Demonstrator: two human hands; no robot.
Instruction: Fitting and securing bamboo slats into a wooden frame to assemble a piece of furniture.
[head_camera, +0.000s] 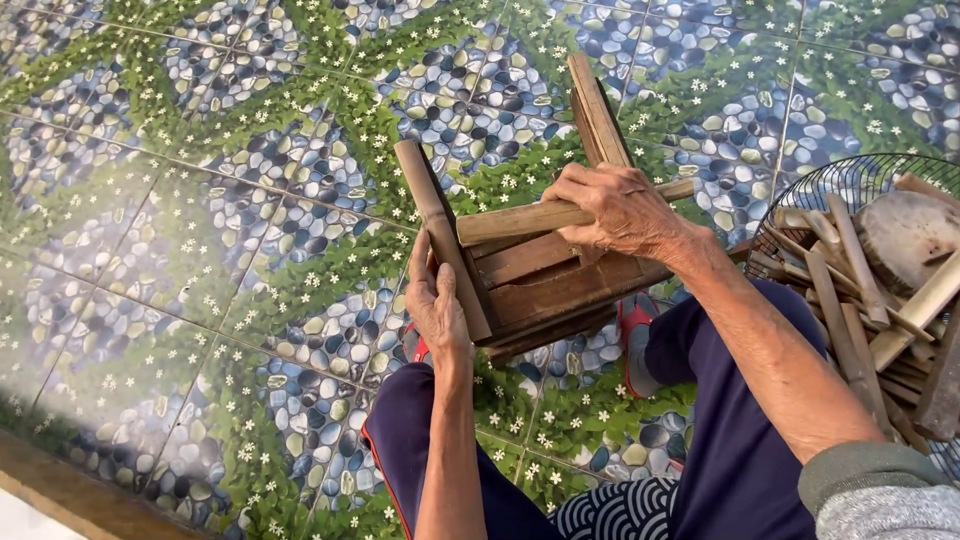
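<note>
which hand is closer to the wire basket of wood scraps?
Right. The right hand grips a rung of the wooden stool just left of the wire basket. The left hand holds a stool leg on the far side, farther from it.

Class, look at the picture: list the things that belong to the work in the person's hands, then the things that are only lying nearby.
In the work:
- wooden stool, upside down
- left hand on one leg
- right hand over a crossbar

Lying about:
- wire basket at the right
- wood scraps piled in it
- tiled floor with a pebble and leaf pattern
</note>
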